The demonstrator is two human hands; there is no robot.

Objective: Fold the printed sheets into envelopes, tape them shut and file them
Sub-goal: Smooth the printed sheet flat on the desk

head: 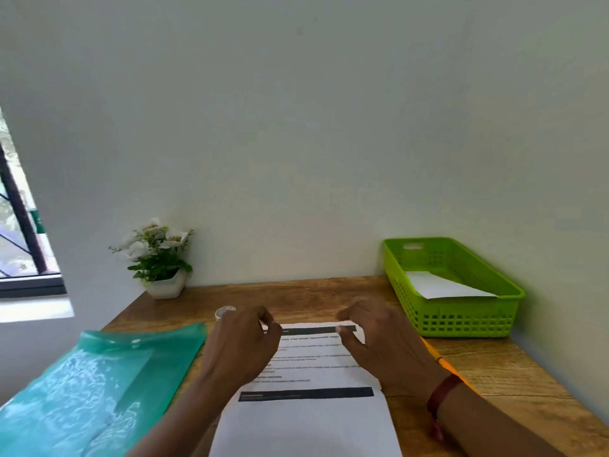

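A white printed sheet (313,413) with two dark bars lies flat on the wooden desk (510,367) in front of me. My left hand (242,347) pinches the sheet's far left corner between thumb and fingers. My right hand (385,344) pinches the far right corner the same way. A clear tape roll (225,312) stands just beyond my left hand. A green plastic basket (461,319) at the back right holds a white folded paper (441,286).
A translucent teal plastic folder (99,384) lies on the left of the desk. A small white pot of flowers (158,262) stands at the back left against the wall. An orange edge (438,356) shows from under my right wrist. A window is at far left.
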